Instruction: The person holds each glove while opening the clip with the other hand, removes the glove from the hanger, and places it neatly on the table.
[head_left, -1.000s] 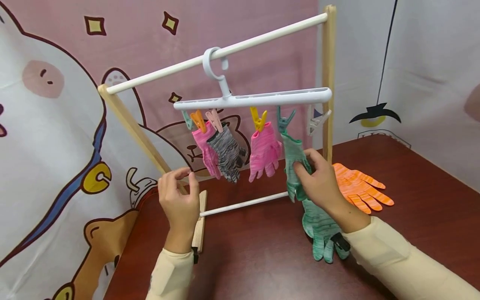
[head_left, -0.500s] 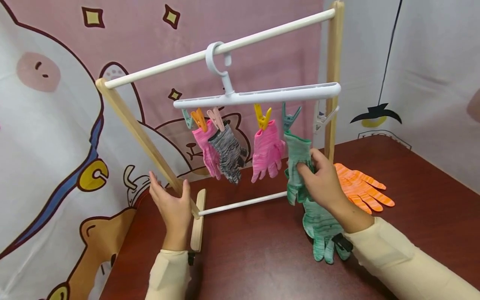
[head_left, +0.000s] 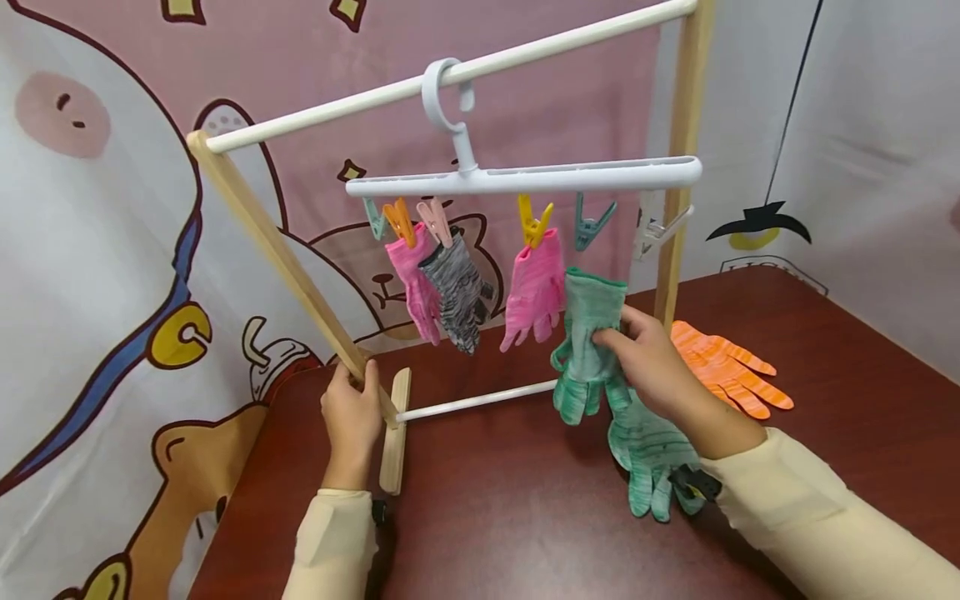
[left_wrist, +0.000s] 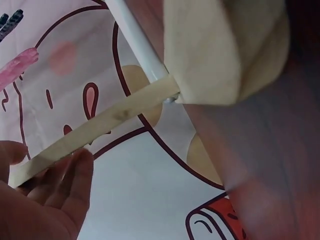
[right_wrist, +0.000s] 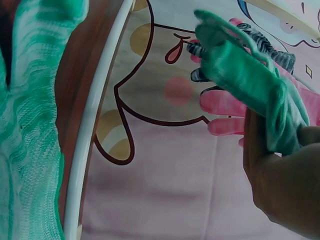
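My right hand (head_left: 660, 367) pinches a green glove (head_left: 592, 321) between thumb and fingers. The glove's cuff is up, just below a teal clothespin (head_left: 591, 223) with a gap between them. In the right wrist view the green glove (right_wrist: 245, 80) bunches over my fingers. My left hand (head_left: 351, 421) grips the lower part of the rack's left wooden post (head_left: 277, 254). The left wrist view shows fingers and thumb around that post (left_wrist: 100, 120). Left of the green glove, pink gloves (head_left: 534, 279) and a grey-black glove (head_left: 456, 287) hang from clothespins under the white hanger (head_left: 570, 177).
A second green glove (head_left: 648, 454) lies on the brown table (head_left: 510, 500) below my right forearm. Behind that arm lies an orange glove (head_left: 723, 362). A clear clothespin (head_left: 660, 232) hangs at the hanger's right end. The rack's white top bar (head_left: 570, 43) carries the hanger hook.
The green glove has come off the teal clothespin and dropped slightly below it in my right hand. My left hand has spread, then closed around the left wooden post.
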